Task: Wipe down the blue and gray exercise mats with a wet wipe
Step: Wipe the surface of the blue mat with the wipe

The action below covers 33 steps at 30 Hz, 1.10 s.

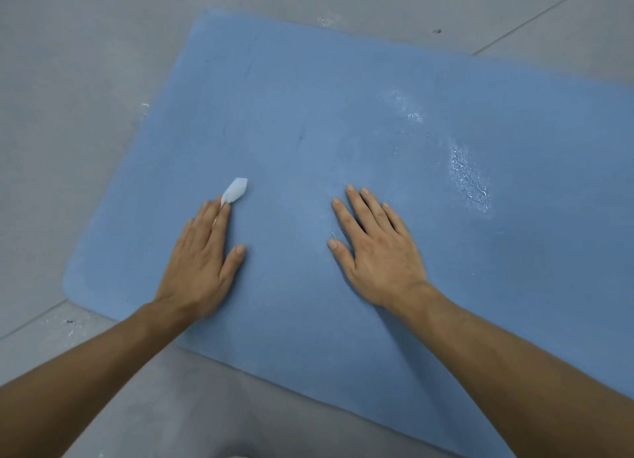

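A blue foam exercise mat with rounded corners (329, 90) lies flat on a gray tiled floor (79, 59), set at an angle to the tile seams. The left hand (202, 265) rests palm down near the mat's left end, fingers stretched out straight and close together, pressing a small folded white wet wipe (236, 190) against the mat; the wipe sticks out beyond the fingertips and shows in a slit between two fingers. The right hand (374, 251) lies flat on the mat's middle, fingers straight and slightly spread, holding nothing. Whitish scuffed patches (470, 179) mark the mat further right.
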Available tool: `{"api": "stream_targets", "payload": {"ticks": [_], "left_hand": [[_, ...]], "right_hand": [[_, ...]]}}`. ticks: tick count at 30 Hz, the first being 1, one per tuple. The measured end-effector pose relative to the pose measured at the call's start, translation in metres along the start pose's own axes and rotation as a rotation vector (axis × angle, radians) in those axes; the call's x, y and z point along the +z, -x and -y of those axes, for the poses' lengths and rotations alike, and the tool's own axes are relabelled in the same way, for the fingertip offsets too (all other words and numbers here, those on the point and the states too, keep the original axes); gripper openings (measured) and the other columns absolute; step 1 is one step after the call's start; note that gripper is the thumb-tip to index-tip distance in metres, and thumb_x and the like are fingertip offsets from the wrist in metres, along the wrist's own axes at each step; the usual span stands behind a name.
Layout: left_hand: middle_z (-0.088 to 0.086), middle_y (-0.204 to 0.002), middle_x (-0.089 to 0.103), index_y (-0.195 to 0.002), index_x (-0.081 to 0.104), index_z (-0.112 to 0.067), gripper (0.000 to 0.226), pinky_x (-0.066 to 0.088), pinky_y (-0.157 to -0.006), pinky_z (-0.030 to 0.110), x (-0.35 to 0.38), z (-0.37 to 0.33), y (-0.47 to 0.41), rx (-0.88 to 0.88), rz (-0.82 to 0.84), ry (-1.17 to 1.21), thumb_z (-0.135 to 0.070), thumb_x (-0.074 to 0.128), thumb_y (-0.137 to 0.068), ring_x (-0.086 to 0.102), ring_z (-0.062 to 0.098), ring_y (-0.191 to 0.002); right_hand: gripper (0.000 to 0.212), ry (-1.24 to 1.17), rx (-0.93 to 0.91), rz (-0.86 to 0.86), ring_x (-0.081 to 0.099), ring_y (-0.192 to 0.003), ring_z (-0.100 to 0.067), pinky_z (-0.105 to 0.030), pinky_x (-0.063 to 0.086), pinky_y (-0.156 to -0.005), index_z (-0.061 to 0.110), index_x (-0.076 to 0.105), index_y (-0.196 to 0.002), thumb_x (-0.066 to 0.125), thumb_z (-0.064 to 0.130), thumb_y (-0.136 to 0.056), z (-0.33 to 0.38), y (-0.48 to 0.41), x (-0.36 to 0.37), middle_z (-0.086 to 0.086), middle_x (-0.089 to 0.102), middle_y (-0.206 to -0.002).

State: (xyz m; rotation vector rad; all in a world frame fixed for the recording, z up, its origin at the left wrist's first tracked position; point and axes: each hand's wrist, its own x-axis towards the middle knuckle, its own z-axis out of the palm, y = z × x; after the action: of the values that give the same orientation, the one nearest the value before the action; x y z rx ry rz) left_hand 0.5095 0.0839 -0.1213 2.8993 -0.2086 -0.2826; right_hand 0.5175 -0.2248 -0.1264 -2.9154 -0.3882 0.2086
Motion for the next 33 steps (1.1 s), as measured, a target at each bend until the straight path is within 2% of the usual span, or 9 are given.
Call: {"api": "stream_targets", "payload": {"ticks": [4, 7, 12, 17, 23, 26, 29, 33], "left_hand": [[0.001, -0.173, -0.001, -0.165, 0.012, -0.009, 0.083, 0.000, -0.129, 0.032, 0.011, -0.029, -0.002, 0.060, 0.002, -0.013, -0.063, 0.019, -0.103, -0.001, 0.017, -0.160], [-0.004, -0.172, -0.010, -0.166, 0.008, -0.011, 0.085, 0.004, -0.130, 0.037, 0.009, -0.035, 0.000, 0.071, 0.042, -0.019, -0.066, 0.017, -0.102, -0.008, 0.012, -0.159], [-0.001, -0.173, -0.010, -0.164, -0.002, -0.016, 0.083, 0.010, -0.130, 0.044, 0.010, -0.069, 0.011, 0.246, 0.137, -0.009, -0.067, 0.017, -0.102, -0.009, 0.014, -0.160], [-0.002, -0.173, -0.014, -0.165, 0.000, -0.013, 0.082, 0.001, -0.130, 0.038, 0.018, -0.111, 0.011, 0.326, 0.151, -0.024, -0.064, 0.019, -0.104, -0.015, 0.014, -0.159], [-0.005, -0.172, -0.017, -0.166, -0.002, -0.019, 0.079, -0.008, -0.129, 0.037, 0.008, -0.107, -0.021, 0.463, 0.186, -0.135, -0.064, 0.009, -0.102, -0.020, 0.012, -0.157], [-0.004, -0.173, -0.012, -0.166, -0.005, -0.020, 0.080, -0.010, -0.128, 0.037, -0.001, -0.096, -0.052, 0.399, 0.140, -0.163, -0.064, 0.003, -0.100, -0.018, 0.012, -0.158], [-0.003, -0.174, 0.001, -0.166, 0.004, -0.017, 0.084, -0.010, -0.128, 0.035, -0.013, -0.071, -0.083, 0.266, 0.103, -0.151, -0.062, -0.001, -0.095, -0.009, 0.013, -0.159], [0.000, -0.174, 0.007, -0.166, 0.010, -0.015, 0.076, -0.004, -0.127, 0.035, -0.023, -0.022, -0.113, 0.074, 0.048, -0.117, -0.057, 0.011, -0.103, 0.000, 0.017, -0.160]], "right_hand": [[0.067, 0.006, 0.007, -0.017, 0.003, -0.160, -0.015, -0.038, 0.007, -0.130, 0.019, 0.019, -0.165, 0.024, 0.053, -0.108, -0.009, 0.014, -0.001, 0.002, 0.009, -0.173], [0.067, 0.008, 0.017, -0.043, 0.009, -0.160, -0.016, -0.037, 0.010, -0.129, 0.016, 0.023, -0.164, 0.026, 0.051, -0.108, -0.015, 0.029, 0.000, 0.001, 0.014, -0.173], [0.067, -0.010, 0.019, -0.045, 0.012, -0.159, -0.016, -0.037, 0.011, -0.128, 0.017, 0.027, -0.163, 0.028, 0.051, -0.106, -0.023, 0.045, -0.002, 0.001, 0.017, -0.172], [0.069, -0.039, 0.020, 0.002, 0.008, -0.160, -0.015, -0.036, 0.009, -0.129, 0.018, 0.025, -0.164, 0.023, 0.054, -0.105, -0.023, 0.047, -0.007, 0.002, 0.012, -0.172], [0.071, -0.049, 0.028, 0.019, 0.008, -0.160, -0.015, -0.036, 0.009, -0.129, 0.017, 0.027, -0.163, 0.023, 0.055, -0.104, -0.022, 0.045, -0.008, 0.001, 0.014, -0.172], [0.070, -0.048, 0.034, 0.016, 0.009, -0.160, -0.015, -0.035, 0.007, -0.128, 0.017, 0.028, -0.163, 0.024, 0.054, -0.104, -0.021, 0.044, -0.007, 0.002, 0.015, -0.172], [0.069, -0.051, 0.027, 0.019, 0.006, -0.160, -0.013, -0.033, 0.004, -0.128, 0.019, 0.025, -0.164, 0.024, 0.055, -0.105, -0.023, 0.045, -0.006, 0.004, 0.012, -0.173], [0.068, -0.037, 0.006, 0.019, 0.000, -0.159, -0.010, -0.032, 0.004, -0.128, 0.023, 0.021, -0.165, 0.024, 0.058, -0.106, -0.030, 0.045, -0.005, 0.007, 0.008, -0.173]]}}
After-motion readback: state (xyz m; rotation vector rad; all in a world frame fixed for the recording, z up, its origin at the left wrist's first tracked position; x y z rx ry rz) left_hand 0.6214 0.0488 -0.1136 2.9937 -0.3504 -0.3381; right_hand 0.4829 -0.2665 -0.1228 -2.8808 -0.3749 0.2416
